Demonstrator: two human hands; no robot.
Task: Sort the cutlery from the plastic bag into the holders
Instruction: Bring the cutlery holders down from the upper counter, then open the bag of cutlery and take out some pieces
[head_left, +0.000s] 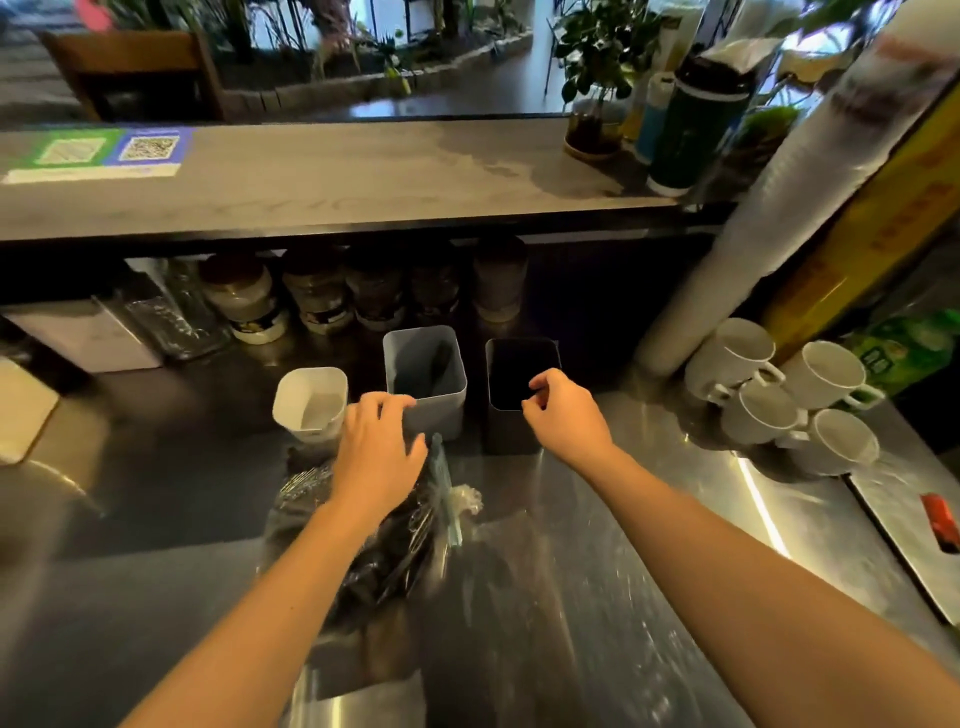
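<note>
The left hand (378, 451) lies palm-down with relaxed fingers on the clear plastic bag (382, 551) of dark cutlery at the frame's centre, on the steel counter (597, 597). The right hand (563, 410), fingers loosely curled and holding nothing, hovers over the near rim of the black holder (522, 379). Left of that stand the grey holder (425, 374), with one dark utensil inside, and the white holder (310, 400). Two QR-code stickers (98, 153) sit upper left, their writing unreadable. White mugs (784, 395) cluster at right.
</note>
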